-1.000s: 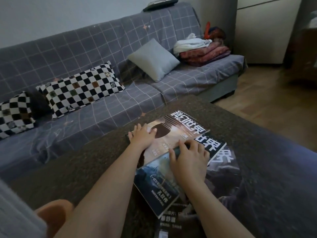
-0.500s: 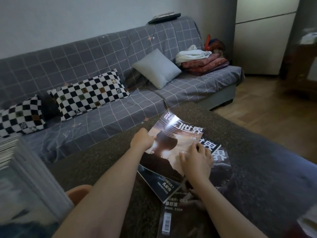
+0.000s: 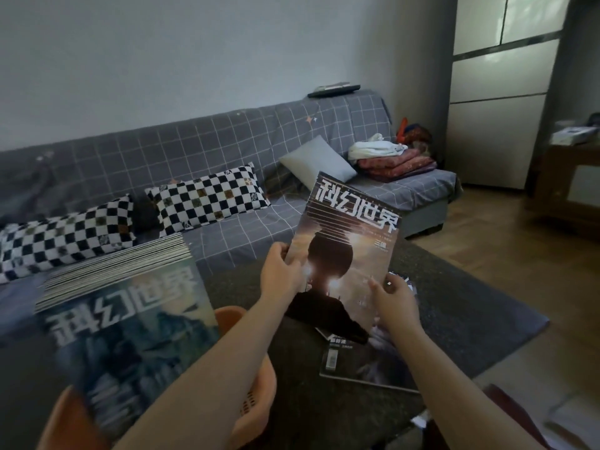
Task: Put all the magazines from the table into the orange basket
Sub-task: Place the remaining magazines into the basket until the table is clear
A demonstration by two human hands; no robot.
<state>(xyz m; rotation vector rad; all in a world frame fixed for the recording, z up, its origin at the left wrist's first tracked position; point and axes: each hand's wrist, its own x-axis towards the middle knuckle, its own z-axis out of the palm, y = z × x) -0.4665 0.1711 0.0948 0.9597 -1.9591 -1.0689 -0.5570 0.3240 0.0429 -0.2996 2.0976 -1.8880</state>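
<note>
Both hands hold one magazine (image 3: 349, 254) lifted off the table (image 3: 454, 319), its cover tilted up toward the camera. The left hand (image 3: 281, 271) pinches its left edge, thumb on the cover. The right hand (image 3: 394, 298) grips the lower right corner with curled fingers. Another magazine (image 3: 360, 362) lies flat on the dark table at about 5 o'clock from the lifted one, just below it. The orange basket (image 3: 256, 397) sits at 7 o'clock from the lifted magazine, holding a thick stack of magazines (image 3: 130, 306) that stands tilted in it. A sofa (image 3: 227, 151) with checkered pillows (image 3: 207, 198) runs behind the table at 12 o'clock.
</note>
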